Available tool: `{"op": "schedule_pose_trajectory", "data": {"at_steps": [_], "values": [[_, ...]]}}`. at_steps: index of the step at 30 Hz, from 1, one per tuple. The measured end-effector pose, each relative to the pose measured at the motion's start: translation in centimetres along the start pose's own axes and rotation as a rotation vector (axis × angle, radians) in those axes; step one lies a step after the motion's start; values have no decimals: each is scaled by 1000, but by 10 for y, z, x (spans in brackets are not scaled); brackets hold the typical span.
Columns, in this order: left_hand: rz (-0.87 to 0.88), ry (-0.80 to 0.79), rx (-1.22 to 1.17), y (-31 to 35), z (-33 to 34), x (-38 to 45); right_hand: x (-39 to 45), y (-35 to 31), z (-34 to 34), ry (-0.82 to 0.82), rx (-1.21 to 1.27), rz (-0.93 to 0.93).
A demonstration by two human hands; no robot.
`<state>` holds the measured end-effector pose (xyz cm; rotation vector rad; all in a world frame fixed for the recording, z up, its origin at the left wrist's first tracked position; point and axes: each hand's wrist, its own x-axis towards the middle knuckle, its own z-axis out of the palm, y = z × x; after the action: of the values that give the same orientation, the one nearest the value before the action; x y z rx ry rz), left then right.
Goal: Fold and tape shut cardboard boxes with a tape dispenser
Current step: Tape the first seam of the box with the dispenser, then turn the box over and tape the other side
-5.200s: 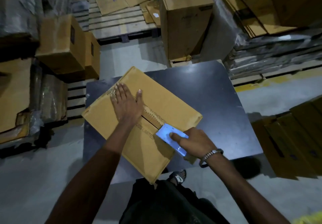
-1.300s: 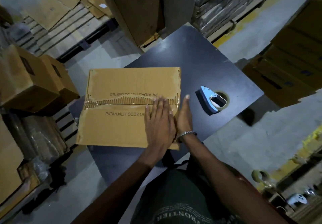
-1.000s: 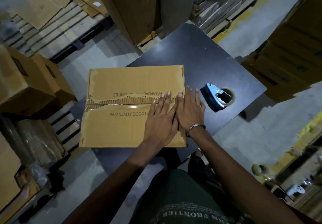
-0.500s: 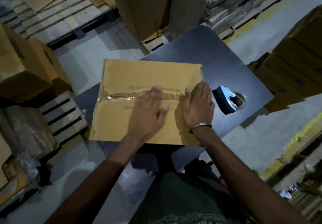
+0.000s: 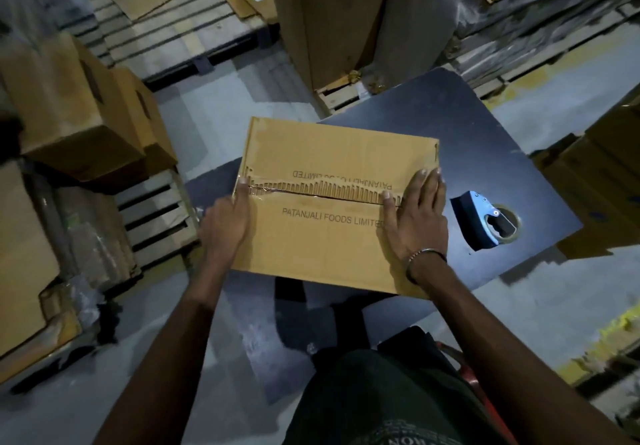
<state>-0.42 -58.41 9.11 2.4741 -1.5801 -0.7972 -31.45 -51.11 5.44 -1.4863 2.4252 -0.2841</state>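
Here we press our right hand flat on the cardboard box on the desk, our left hand curled over its 9 o'clock edge; the tape dispenser lies at 3 o'clock, nearer the right.

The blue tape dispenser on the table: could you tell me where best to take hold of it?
Probably grip the blue tape dispenser by its curved blue body, coming from above with the right hand; it lies alone on the dark table, right of the cardboard box.
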Motion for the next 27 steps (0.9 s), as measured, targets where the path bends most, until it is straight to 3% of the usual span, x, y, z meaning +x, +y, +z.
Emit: {"op": "schedule_pose_trajectory", "data": {"at_steps": [7, 12, 15, 18, 20, 22, 24, 27], "values": [[13, 10, 52, 9, 28, -72, 76, 48, -45, -124, 24, -292], [-27, 40, 90, -8, 52, -109, 93, 58, -57, -107, 109, -220], [-26, 198, 56, 12, 55, -129, 91, 62, -61, -167, 134, -236], [209, 361, 39, 63, 65, -143, 92, 77, -74, -311, 389, -216], [420, 318, 36, 103, 82, -144, 92, 100, -76, -358, 687, -8], [557, 244, 43, 139, 98, -132, 88, 130, -72, -255, 796, 203], [606, 156, 69, 170, 110, -111, 84, 169, -56, -197, 620, 248], [620, 95, 157, 211, 123, -79, 83, 224, -32, -239, 293, 194]]}}
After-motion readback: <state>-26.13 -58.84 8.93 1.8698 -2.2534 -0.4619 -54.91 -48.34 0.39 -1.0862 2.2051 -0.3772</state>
